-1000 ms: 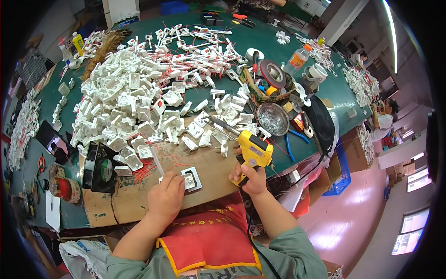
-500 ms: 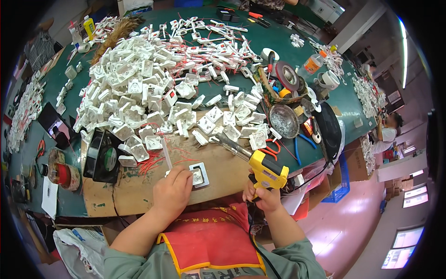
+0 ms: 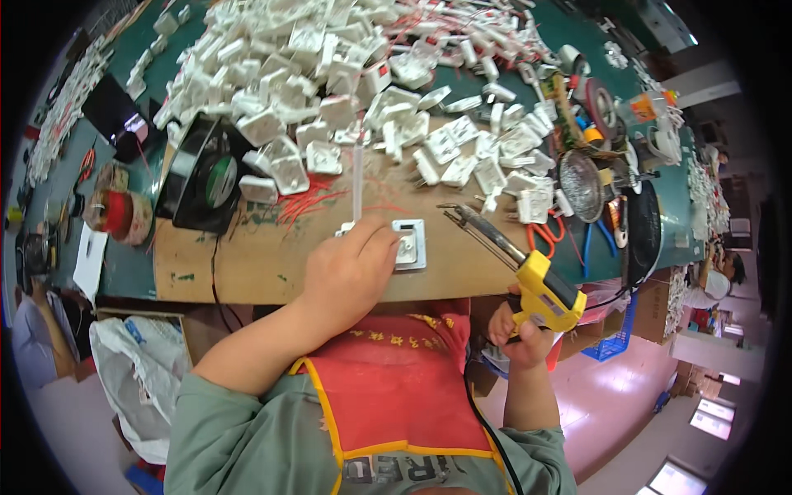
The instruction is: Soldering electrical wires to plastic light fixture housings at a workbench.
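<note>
My left hand (image 3: 351,262) is closed, palm down on the wooden board, its fingertips mostly hidden. A narrow translucent plastic stick (image 3: 357,177) rises from these fingers, with a bit of white plastic beside them. Just right of the hand, a white plug housing (image 3: 406,247) sits in a grey metal-edged holder (image 3: 421,256). My right hand (image 3: 523,332) grips the handle of a yellow and black soldering gun (image 3: 549,295). The gun's long metal tip (image 3: 452,208) points up and left, above the board and apart from the housing.
A large heap of white plug housings (image 3: 272,91) covers the far side. At left stand a black fan (image 3: 206,177) and a red-banded jar (image 3: 120,214). Cut red wires (image 3: 301,206) lie on the board. Red-handled pliers (image 3: 544,235) and a round metal dish (image 3: 582,186) are at right.
The view has shifted, bringing the board higher in the picture. The soldering gun's tip has come nearer the holder. Both hands keep their grip.
</note>
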Available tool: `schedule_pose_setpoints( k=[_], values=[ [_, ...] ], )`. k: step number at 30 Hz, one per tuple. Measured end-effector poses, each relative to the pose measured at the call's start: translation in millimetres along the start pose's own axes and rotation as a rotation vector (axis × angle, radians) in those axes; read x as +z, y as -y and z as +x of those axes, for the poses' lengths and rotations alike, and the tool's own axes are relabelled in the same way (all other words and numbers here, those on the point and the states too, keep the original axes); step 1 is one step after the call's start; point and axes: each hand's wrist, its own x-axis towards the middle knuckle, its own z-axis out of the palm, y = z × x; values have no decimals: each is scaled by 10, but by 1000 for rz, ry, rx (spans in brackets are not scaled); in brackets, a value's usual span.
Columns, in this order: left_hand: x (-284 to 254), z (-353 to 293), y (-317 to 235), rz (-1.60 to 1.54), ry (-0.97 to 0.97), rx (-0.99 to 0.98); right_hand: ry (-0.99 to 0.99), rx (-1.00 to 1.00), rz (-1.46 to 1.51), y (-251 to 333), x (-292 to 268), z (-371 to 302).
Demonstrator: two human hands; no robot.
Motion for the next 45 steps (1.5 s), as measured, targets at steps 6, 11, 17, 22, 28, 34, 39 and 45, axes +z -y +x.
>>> schedule_pose_setpoints(
  k=[6, 11, 17, 22, 28, 34, 39, 45],
  values=[
    [25, -39, 35, 1, -36, 16, 7, 99, -18, -14, -32, -85],
    [6, -71, 35, -30, -29, 10, 19, 131, -36, 16, 37, -145],
    [13, -65, 32, -34, -12, 0, 18, 196, -86, 64, 48, -90],
    [25, -72, 35, -17, -13, -13, -22, 233, -113, 100, 86, -54],
    [22, -69, 39, -13, -2, -16, -39, 264, -106, 153, 122, -13],
    [7, -76, 41, -10, 10, -22, -44, 271, -133, 186, 162, 8],
    [24, -65, 21, -6, 33, -37, -48, 273, -117, 203, 141, 8],
    [23, -65, 35, -11, 9, -26, -48, 275, -104, 197, 143, 1]
  ],
)
